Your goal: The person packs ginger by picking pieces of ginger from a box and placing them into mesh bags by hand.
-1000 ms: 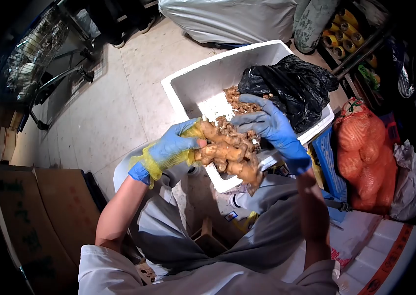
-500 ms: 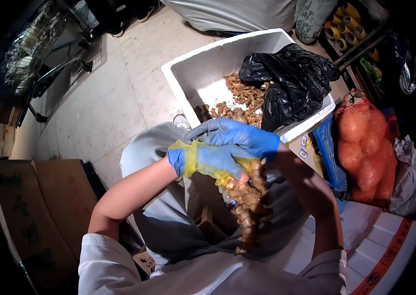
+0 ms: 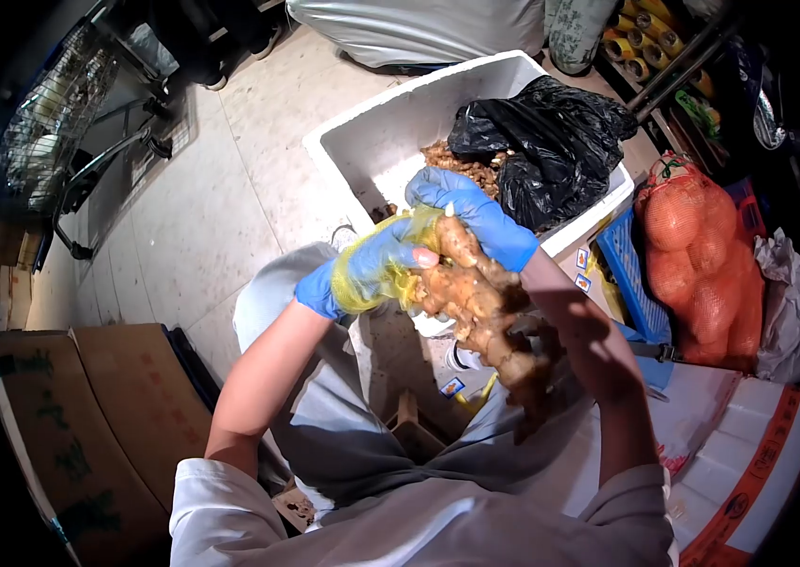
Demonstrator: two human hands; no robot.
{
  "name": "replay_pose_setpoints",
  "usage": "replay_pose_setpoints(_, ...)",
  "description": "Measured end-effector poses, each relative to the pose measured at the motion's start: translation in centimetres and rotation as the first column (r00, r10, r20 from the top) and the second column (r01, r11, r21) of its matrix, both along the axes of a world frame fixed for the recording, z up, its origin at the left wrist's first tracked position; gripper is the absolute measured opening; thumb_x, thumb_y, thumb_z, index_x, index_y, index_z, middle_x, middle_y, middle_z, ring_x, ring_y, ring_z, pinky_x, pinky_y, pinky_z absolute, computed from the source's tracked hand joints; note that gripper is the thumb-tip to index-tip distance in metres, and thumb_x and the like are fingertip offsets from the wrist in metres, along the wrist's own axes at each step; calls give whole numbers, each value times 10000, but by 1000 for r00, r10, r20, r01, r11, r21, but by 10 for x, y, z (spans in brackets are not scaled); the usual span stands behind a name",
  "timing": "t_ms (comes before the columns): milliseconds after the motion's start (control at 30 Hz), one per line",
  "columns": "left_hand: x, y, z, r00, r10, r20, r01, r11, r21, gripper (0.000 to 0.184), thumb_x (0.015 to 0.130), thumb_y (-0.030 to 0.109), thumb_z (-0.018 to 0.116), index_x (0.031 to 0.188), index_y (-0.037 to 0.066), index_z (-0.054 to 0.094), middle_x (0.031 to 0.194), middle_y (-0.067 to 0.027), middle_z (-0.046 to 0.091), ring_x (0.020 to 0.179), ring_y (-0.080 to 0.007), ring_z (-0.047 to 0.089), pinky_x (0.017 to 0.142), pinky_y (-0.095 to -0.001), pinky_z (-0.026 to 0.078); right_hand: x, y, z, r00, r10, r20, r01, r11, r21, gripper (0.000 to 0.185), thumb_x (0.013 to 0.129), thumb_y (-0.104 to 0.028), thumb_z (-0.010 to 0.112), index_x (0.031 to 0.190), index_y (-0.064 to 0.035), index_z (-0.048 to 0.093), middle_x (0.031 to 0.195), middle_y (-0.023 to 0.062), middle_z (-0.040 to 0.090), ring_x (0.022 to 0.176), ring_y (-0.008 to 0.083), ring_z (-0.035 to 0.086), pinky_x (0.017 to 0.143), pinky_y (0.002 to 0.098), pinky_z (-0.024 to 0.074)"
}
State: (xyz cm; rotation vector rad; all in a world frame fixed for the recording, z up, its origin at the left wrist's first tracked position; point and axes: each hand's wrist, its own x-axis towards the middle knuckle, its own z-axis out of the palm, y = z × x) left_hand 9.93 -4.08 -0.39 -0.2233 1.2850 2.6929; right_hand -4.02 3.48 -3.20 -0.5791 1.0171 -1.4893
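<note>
A large knobbly ginger root (image 3: 475,307) hangs at a slant over my lap, its lower end toward my right forearm. My left hand (image 3: 376,267), in a blue glove, is closed on its upper left side, with the bare thumb tip showing on the root. Yellow mesh netting (image 3: 360,279) is bunched around that hand and reaches the top of the ginger. My right hand (image 3: 483,219), also blue-gloved, is curled behind the ginger's upper end, beside the netting. Its thumb and exact grip are hidden.
Ahead stands a white foam box (image 3: 348,156) with loose ginger (image 3: 464,168) and a black plastic bag (image 3: 560,156). A red net sack (image 3: 697,274) of round produce and a blue basket (image 3: 634,274) are at right. A cardboard box (image 3: 97,425) sits left, a wheeled cart (image 3: 88,170) beyond.
The ginger has been raised and swung so its lower end points further right. My right hand has moved from over my left hand to the ginger's upper end.
</note>
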Motion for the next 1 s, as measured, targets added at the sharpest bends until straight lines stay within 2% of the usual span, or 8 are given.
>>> replay_pose_setpoints(100,-1,-16,-18,998,-12,-62,12,1000,5,484,672,225,606,1057,-17,441,992,-112,517,914,-204,513,823,-311,411,-4,10,3,999,-24,-37,21,996,-91,155,794,-170,531,847,-24,526,796,6,518,740,63,484,681,188,404)
replay_pose_setpoints(200,4,-27,-19,998,50,-48,-54,996,-74,481,672,237,611,1042,-24,450,977,-114,524,894,-200,521,810,-308,420,-9,23,10,979,60,193,-71,996,50,203,795,-148,534,933,2,545,871,27,557,843,84,505,748,194,403)
replay_pose_setpoints(400,11,-16,0,999,-33,28,36,993,-115,592,633,281,655,1085,-29,430,992,-99,519,890,-165,514,797,-269,417,-21,36,22,947,199,-252,-169,976,135,160,762,-85,510,880,20,535,816,51,566,743,80,526,678,207,432)
replay_pose_setpoints(600,8,-8,2,997,-4,75,19,978,-208,471,696,171,647,1087,-10,456,951,-40,526,857,-96,483,756,-208,402,-3,27,6,973,-190,-134,149,952,-267,204,752,-14,488,954,8,466,867,39,508,803,78,474,726,198,381)
replay_pose_setpoints(800,6,-25,-16,997,-27,66,34,994,-102,461,731,162,613,1119,-19,441,991,-55,537,828,-97,519,746,-209,424,-6,27,28,981,-173,-88,145,954,-263,264,682,86,460,925,-15,441,853,33,462,806,88,464,744,194,370)
replay_pose_setpoints(867,9,-25,-13,997,11,72,-8,999,-44,461,732,149,608,1123,-25,436,1002,-63,537,836,-101,527,757,-214,426,-5,30,42,911,-110,-397,22,975,-221,356,625,84,543,941,-34,429,855,23,451,768,77,463,712,186,389)
replay_pose_setpoints(933,9,-24,-5,996,54,78,-55,998,15,461,732,136,603,1126,-30,431,1013,-70,536,844,-105,535,768,-219,429,-9,30,34,866,-145,-478,33,971,-235,286,657,56,583,917,-7,483,844,25,493,765,68,471,708,189,391)
replay_pose_setpoints(1000,7,-21,3,990,117,84,-111,992,-67,438,730,112,594,1110,-37,439,1005,-78,539,863,-119,540,781,-234,432,-13,35,34,569,-336,-750,170,941,-293,232,641,36,596,867,4,551,801,55,568,741,101,524,686,208,418)
